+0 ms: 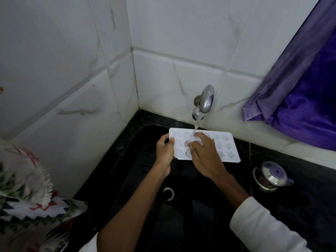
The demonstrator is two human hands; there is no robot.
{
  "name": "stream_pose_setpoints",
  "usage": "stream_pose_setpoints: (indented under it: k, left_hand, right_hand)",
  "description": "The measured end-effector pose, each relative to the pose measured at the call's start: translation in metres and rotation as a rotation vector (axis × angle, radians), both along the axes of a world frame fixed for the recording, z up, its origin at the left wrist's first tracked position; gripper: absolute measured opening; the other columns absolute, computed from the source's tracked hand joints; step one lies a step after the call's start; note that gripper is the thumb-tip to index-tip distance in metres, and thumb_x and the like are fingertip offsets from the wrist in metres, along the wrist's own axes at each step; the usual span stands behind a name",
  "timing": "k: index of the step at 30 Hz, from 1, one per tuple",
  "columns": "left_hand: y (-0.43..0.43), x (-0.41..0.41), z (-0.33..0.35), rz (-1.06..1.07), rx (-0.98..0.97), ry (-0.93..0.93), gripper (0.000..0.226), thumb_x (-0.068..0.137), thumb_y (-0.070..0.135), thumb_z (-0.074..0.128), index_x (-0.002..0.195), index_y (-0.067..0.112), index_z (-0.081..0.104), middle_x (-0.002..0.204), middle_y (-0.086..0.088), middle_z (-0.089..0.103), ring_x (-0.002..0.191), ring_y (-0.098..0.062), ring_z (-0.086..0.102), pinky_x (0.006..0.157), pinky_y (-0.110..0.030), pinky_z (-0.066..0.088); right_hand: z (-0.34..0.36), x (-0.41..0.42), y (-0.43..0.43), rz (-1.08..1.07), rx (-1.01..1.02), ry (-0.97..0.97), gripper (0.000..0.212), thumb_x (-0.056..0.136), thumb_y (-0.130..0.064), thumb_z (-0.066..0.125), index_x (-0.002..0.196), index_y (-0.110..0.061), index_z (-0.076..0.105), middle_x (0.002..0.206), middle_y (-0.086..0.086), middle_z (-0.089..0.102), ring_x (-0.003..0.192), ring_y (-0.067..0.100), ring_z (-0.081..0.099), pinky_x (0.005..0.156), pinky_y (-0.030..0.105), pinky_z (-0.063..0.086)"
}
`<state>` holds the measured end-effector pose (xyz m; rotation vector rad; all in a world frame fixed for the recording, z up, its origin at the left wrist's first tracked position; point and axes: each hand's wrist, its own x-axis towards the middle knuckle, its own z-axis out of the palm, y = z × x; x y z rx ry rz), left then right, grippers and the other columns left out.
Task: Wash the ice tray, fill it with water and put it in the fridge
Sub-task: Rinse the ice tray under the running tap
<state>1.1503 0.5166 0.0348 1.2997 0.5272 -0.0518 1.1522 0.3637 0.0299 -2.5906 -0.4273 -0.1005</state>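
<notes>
1. Washing underway: the white ice tray (216,146) sits mid-frame under the running tap (205,100), above the black sink (138,179).
2. Left hand (164,151) fingers pinch its left edge; right hand (205,157) fingers spread flat, rubbing the cavities.
3. Filling and the fridge remain.

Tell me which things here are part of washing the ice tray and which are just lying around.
Part of the job:
ice tray, held over the sink
tap, running
left hand, gripping the tray's end
right hand, fingers rubbing the moulds

Just lying about:
steel pot with lid on the counter
purple cloth
patterned cloth
</notes>
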Motion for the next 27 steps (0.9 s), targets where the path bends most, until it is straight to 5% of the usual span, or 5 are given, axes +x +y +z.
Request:
stream_pose_setpoints:
  k: [5,9,14,27]
  left_hand:
    - [0.002,0.010,0.001,0.022,-0.037,0.012,0.027,0.107,0.020,0.046,0.130,0.012,0.059,0.117,-0.009,0.071,0.104,-0.026,0.071,0.088,-0.049,0.061]
    - [0.003,0.019,0.004,0.028,-0.047,0.010,0.027,0.108,0.020,0.046,0.129,0.013,0.060,0.116,-0.009,0.071,0.105,-0.026,0.071,0.090,-0.049,0.060]
    - [0.000,0.024,0.006,0.027,-0.050,-0.002,0.025,0.108,0.020,0.046,0.127,0.013,0.060,0.114,-0.009,0.072,0.103,-0.027,0.071,0.090,-0.051,0.060]
    - [-0.001,0.025,0.007,0.052,-0.029,0.006,0.025,0.108,0.020,0.045,0.126,0.013,0.061,0.113,-0.009,0.072,0.101,-0.026,0.072,0.085,-0.048,0.060]
  right_hand:
    - [0.006,-0.006,-0.008,-0.035,0.132,-0.041,0.022,0.103,-0.013,0.047,0.116,-0.013,0.065,0.147,0.005,0.043,0.140,0.013,0.028,0.113,0.014,0.016]
    - [0.005,-0.010,-0.011,-0.003,0.130,-0.069,0.019,0.102,-0.014,0.049,0.112,-0.016,0.065,0.147,0.002,0.041,0.140,0.014,0.030,0.112,0.033,0.035]
    - [0.000,-0.008,-0.008,0.066,0.004,-0.139,0.027,0.100,-0.027,0.041,0.111,-0.022,0.065,0.146,0.010,0.043,0.142,0.029,0.031,0.116,0.058,0.028]
    - [0.001,-0.010,0.000,0.043,-0.091,-0.123,0.039,0.104,-0.039,0.028,0.114,-0.023,0.063,0.149,0.012,0.039,0.143,0.031,0.029,0.118,0.055,0.022]
